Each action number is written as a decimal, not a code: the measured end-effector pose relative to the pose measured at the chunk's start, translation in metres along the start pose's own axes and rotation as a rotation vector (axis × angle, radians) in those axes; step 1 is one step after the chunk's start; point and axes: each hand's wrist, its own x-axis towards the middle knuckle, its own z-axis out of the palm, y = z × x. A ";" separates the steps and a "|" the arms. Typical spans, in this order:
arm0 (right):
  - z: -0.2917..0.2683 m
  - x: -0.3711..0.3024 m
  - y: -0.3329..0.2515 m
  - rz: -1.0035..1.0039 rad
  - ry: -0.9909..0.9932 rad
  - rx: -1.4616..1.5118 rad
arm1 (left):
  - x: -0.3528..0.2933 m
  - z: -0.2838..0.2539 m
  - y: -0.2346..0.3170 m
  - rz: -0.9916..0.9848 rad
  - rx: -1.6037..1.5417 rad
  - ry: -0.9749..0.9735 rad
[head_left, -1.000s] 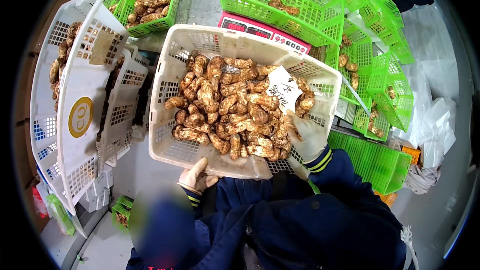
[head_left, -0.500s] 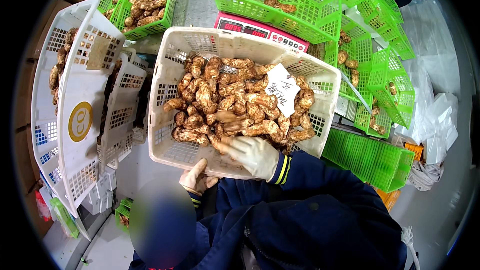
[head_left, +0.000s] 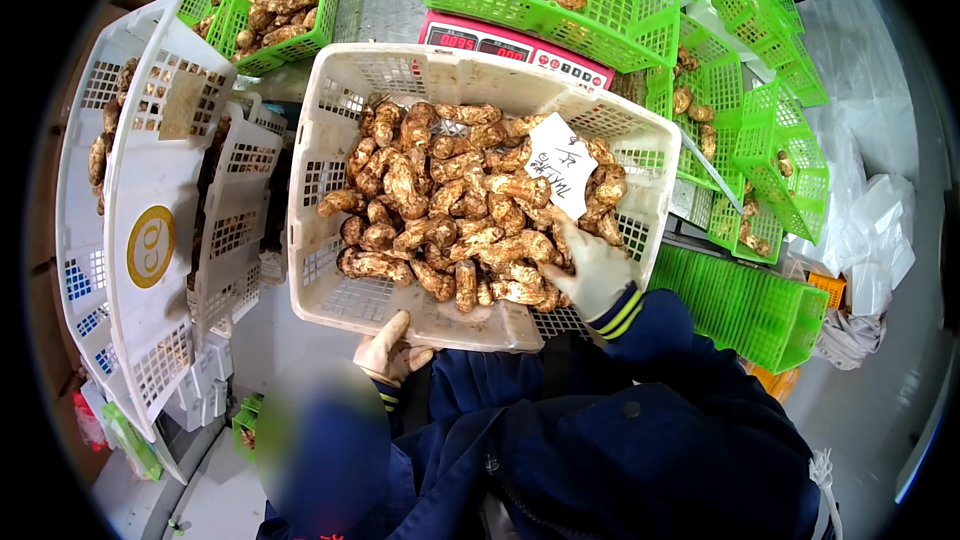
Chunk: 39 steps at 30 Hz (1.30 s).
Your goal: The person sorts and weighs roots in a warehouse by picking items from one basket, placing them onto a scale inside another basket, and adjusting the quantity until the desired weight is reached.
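Knobbly mushrooms (head_left: 435, 232) lie at the right hand's (head_left: 595, 278) fingers, toward the white basket's (head_left: 490, 330) near right corner; whether gripped, unclear. The left hand (head_left: 388, 352) clasps its near edge.

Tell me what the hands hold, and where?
Left hand: the off-white basket, by its near rim. Right hand: can't tell if it grips a mushroom.
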 end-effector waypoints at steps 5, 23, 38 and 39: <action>0.000 0.008 -0.009 0.044 -0.165 0.003 | -0.005 -0.003 -0.002 0.018 -0.025 0.028; 0.033 0.045 -0.040 -0.330 0.061 -0.107 | -0.006 -0.006 -0.003 0.019 -0.019 0.003; -0.002 0.048 -0.013 -0.043 -0.458 1.910 | 0.000 -0.009 -0.005 0.014 0.053 -0.023; 0.000 0.051 -0.009 -0.032 -0.420 1.859 | 0.000 -0.010 -0.005 0.005 0.052 -0.010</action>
